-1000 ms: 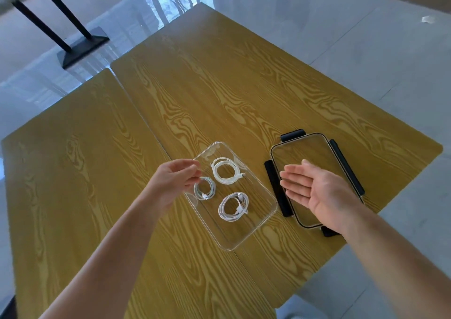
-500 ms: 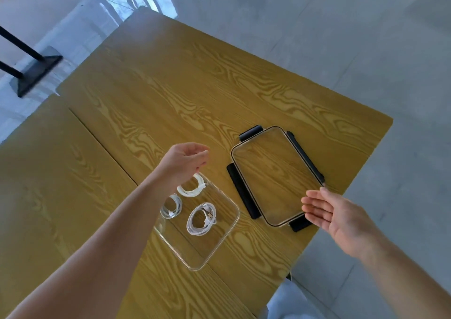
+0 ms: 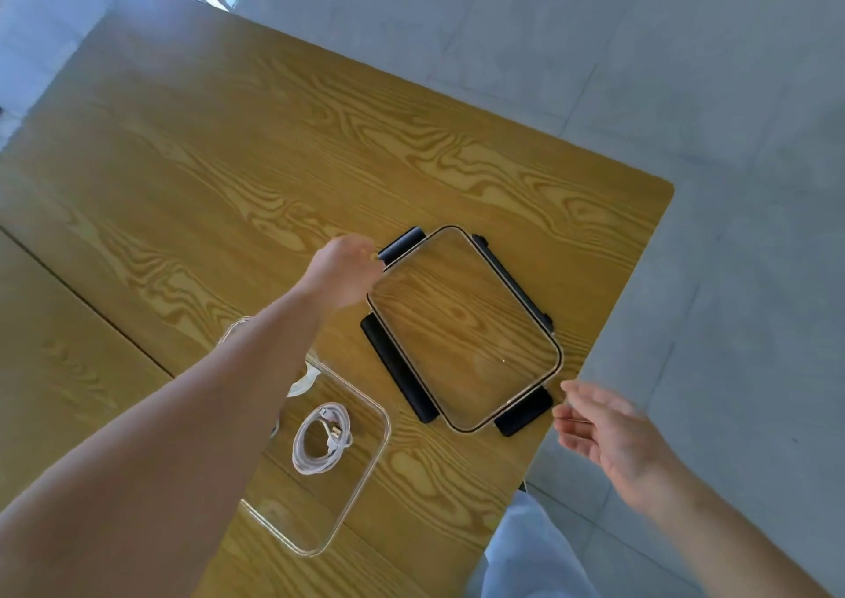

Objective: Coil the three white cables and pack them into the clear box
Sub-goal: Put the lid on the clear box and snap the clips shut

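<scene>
A: What do the hands hold?

B: Nothing that can be confirmed. The left hand (image 3: 345, 270) lies over the far-left corner of the clear lid (image 3: 464, 327); its fingers are hidden behind the knuckles, so whether they grip the rim cannot be told. The right hand (image 3: 608, 437) hangs just off the lid's near-right corner, fingers loosely spread and empty, close to the black latch (image 3: 523, 417) there.

A: And the containers?

B: The lid lies flat on the wooden table (image 3: 228, 163) between the two hands. The clear box (image 3: 361, 483) stands open, nearer the person than the left hand, beneath the left forearm. Inside it one coiled white cable (image 3: 322, 437) shows whole; a second coil (image 3: 304, 380) shows only as an arc at the forearm's edge.

A: What obstructs the view?

B: The left forearm crosses the box's left half and hides whatever lies under it.

A: The count?

B: One box, one lid, four black latches on the lid, two cables visible. Grey floor tiles (image 3: 686, 71) lie beyond the table's edge, past the right hand.
</scene>
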Demonstrator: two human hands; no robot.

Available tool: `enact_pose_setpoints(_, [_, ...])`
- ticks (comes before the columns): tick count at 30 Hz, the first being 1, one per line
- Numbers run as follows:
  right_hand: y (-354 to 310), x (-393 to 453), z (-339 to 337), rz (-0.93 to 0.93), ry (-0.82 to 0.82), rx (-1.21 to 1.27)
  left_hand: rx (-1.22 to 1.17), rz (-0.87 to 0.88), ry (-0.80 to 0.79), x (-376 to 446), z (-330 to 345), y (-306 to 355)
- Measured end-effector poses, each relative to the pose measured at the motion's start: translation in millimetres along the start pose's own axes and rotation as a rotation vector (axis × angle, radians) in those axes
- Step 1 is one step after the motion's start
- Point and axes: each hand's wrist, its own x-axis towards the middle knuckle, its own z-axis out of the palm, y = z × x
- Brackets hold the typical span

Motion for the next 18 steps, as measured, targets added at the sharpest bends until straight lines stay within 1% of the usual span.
enact_pose_setpoints(3, [1.3, 1.9, 5.6, -0.009, 0.01, -0.079, -0.016, -0.049, -0.01, 16.3, 8.4, 1.2])
enact_pose_setpoints(5, [2.0, 3.5, 9.6, -0.021, 0.029, -0.156, 0.05, -0.03, -0.007, 26.8, 16.4, 0.8])
enact_pose_setpoints(12, [6.1, 16.9, 18.9, -0.111, 0.142, -0.41, 0.127, 0.007, 0.031, 42.0, 24.4, 9.6])
enact_pose_setpoints(14, [8.0, 18.1, 22.1, -0.134, 0.183, -0.473, 0.134, -0.017, 0.007, 44.6, 26.0, 8.2])
enact_pose_setpoints(18, [11.9, 20.7, 27.1, -0.178, 0.242, -0.524, 0.155, -0.016, -0.041, 43.1, 27.8, 3.9])
